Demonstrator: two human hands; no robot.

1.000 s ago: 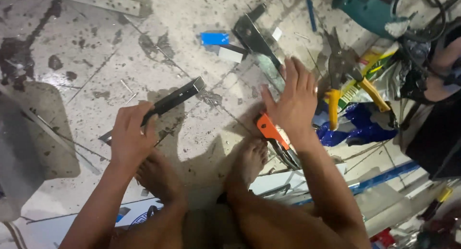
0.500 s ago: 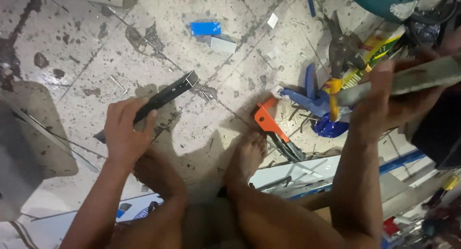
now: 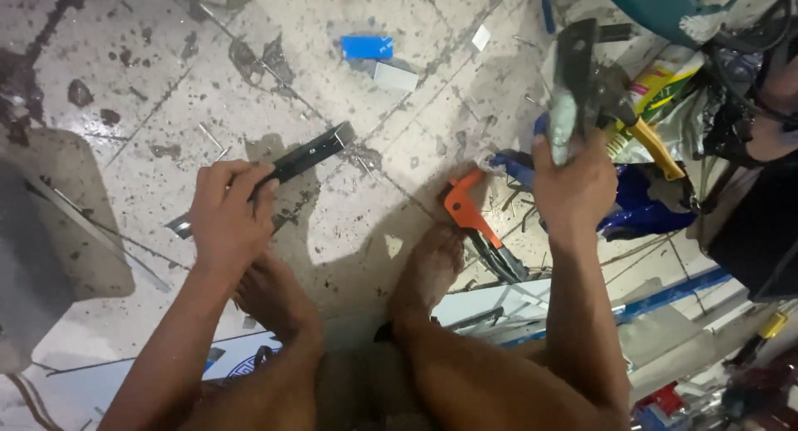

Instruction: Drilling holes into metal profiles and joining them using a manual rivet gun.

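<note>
Your left hand (image 3: 223, 223) clenches the dark flat metal bar (image 3: 287, 167), pinning it to the speckled tile floor (image 3: 399, 231), while your right hand (image 3: 573, 186) grips a dark metal strip (image 3: 573, 73) upright, clear of the clutter.

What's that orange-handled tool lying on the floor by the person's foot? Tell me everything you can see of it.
The orange-handled tool lies flat on the speckled floor, slanting from upper left to lower right. Its head end is bright orange, plastic or painted metal by the look; two dark, slim handles run from it toward the lower right. Neither hand touches it. The toes of the person's right foot sit just beside it, and blue material lies to its right. Its exact kind is hard to tell.
</note>
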